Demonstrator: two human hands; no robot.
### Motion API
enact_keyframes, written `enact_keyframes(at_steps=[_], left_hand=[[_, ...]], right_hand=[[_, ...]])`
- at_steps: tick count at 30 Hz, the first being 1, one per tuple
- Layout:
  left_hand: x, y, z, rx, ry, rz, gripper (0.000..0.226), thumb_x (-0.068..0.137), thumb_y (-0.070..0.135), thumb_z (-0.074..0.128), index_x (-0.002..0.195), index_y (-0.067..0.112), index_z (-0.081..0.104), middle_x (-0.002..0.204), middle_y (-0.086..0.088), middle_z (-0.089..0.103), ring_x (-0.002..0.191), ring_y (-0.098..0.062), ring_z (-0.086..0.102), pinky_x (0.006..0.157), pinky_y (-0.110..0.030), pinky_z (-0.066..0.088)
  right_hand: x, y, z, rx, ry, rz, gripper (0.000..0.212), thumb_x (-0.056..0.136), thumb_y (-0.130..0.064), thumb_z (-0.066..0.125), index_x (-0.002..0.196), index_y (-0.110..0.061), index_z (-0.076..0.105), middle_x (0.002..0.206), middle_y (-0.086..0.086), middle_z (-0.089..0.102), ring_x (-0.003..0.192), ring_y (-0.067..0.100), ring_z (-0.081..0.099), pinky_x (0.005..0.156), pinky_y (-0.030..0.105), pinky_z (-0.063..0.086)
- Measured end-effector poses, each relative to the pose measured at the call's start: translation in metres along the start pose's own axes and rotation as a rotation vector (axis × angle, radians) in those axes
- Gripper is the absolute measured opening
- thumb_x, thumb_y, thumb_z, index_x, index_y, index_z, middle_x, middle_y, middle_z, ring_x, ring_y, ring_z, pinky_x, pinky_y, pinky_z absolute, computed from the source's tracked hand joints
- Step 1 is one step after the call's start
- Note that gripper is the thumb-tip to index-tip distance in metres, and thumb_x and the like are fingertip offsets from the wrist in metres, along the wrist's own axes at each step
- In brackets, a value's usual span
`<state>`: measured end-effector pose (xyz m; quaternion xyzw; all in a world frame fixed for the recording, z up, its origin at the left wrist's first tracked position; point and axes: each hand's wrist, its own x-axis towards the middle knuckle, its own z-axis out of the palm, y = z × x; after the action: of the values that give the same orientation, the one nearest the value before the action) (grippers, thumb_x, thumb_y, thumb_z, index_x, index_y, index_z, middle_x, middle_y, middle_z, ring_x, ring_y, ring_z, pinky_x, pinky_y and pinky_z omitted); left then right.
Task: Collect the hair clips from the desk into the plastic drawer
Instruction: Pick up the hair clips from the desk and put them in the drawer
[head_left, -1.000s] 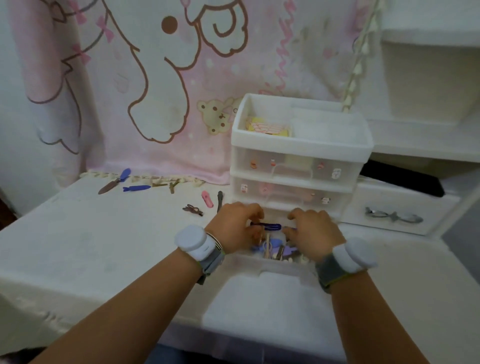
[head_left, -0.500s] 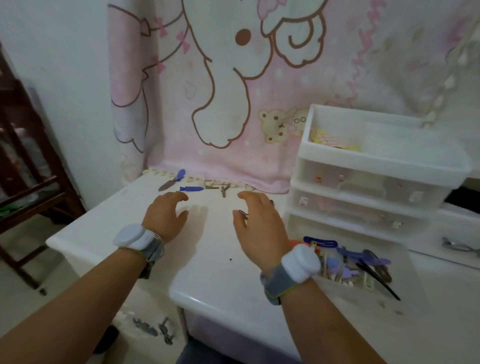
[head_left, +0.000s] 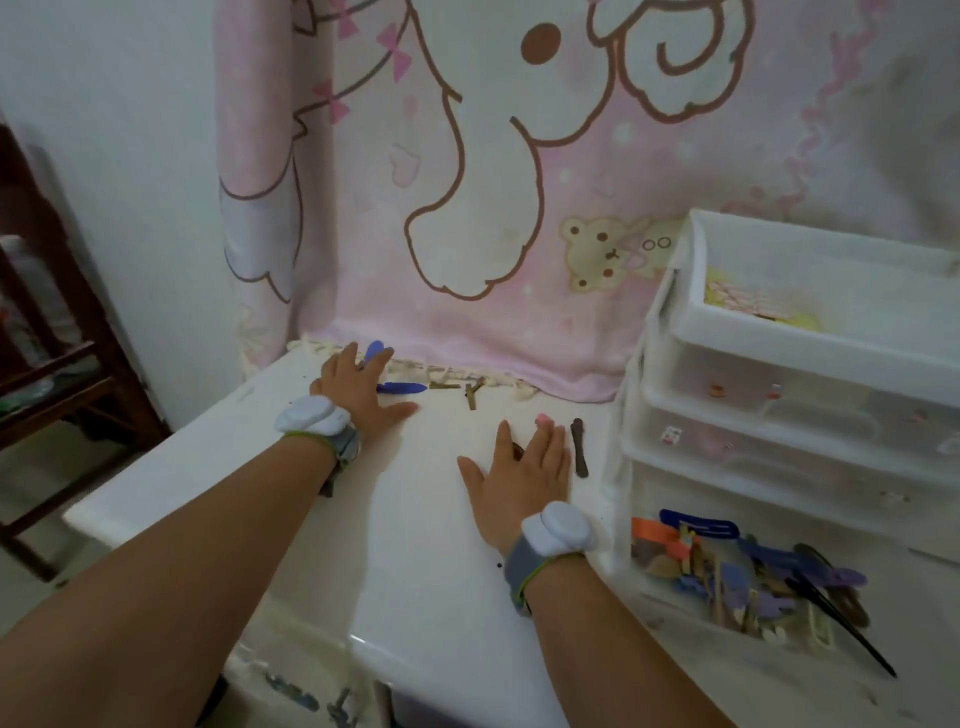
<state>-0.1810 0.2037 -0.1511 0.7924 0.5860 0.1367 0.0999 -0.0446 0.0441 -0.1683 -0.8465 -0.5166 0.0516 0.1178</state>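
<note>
My left hand (head_left: 358, 389) lies flat on the white desk (head_left: 415, 545) at the back left, fingers spread over a blue hair clip (head_left: 374, 349); another blue clip (head_left: 402, 388) lies just right of it. My right hand (head_left: 522, 475) rests flat, fingers apart, covering a small dark clip, with a pink clip (head_left: 543, 418) at its fingertips. A dark brown clip (head_left: 580, 453) lies just right of that hand. Two small olive clips (head_left: 472, 392) sit near the curtain. The pulled-out plastic drawer (head_left: 623, 530) at the right holds several coloured clips (head_left: 737, 566).
A white three-tier drawer unit (head_left: 779, 374) stands at the right, its top tray holding a yellow item. A pink cartoon curtain (head_left: 467, 208) hangs behind the desk. A dark wooden chair (head_left: 57, 384) stands to the left. The desk edge runs close in front of me.
Both hands left the open drawer and moved left and forward onto the desk. They now lie further back, over the loose clips. My view swung left.
</note>
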Motion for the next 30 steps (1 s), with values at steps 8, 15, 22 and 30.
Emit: enact_keyframes(at_steps=[8,15,22,30], left_hand=[[0.011,0.005,0.008,-0.071,0.054,0.055,0.035,0.086,0.043,0.057,0.104,0.016,0.071,0.117,-0.016,0.062,0.111,-0.036,0.054,0.095,-0.038,0.046],[-0.002,0.011,-0.002,-0.217,0.129,-0.002,0.029,0.088,0.027,0.060,0.097,0.001,0.071,0.097,-0.021,0.066,0.095,-0.040,0.060,0.081,-0.036,0.046],[-0.027,0.005,0.002,-0.323,0.215,0.012,0.014,0.085,0.003,0.057,0.094,0.000,0.066,0.098,-0.023,0.066,0.088,-0.037,0.059,0.072,-0.031,0.037],[-0.082,0.004,-0.007,-0.436,0.416,0.000,0.009,0.085,0.001,0.061,0.090,-0.004,0.067,0.094,-0.022,0.066,0.085,-0.036,0.060,0.070,-0.021,0.029]], right_hand=[[0.003,-0.003,-0.002,0.063,-0.009,-0.148,0.052,0.099,-0.039,0.032,0.144,-0.014,0.025,0.157,0.014,0.016,0.146,0.028,0.008,0.120,0.037,0.010],[0.021,-0.005,0.003,0.044,0.006,0.081,0.057,0.096,-0.045,0.031,0.147,-0.023,0.018,0.156,0.026,-0.002,0.145,0.037,-0.005,0.121,0.047,0.001],[0.014,-0.010,0.002,-0.005,0.031,-0.233,0.033,0.095,-0.012,0.038,0.127,-0.014,0.049,0.134,0.013,0.043,0.121,0.031,0.039,0.096,0.037,0.036],[0.007,-0.020,-0.001,0.005,0.029,-0.178,0.040,0.089,0.000,0.039,0.128,-0.011,0.041,0.116,0.020,0.048,0.103,0.034,0.048,0.081,0.037,0.044]])
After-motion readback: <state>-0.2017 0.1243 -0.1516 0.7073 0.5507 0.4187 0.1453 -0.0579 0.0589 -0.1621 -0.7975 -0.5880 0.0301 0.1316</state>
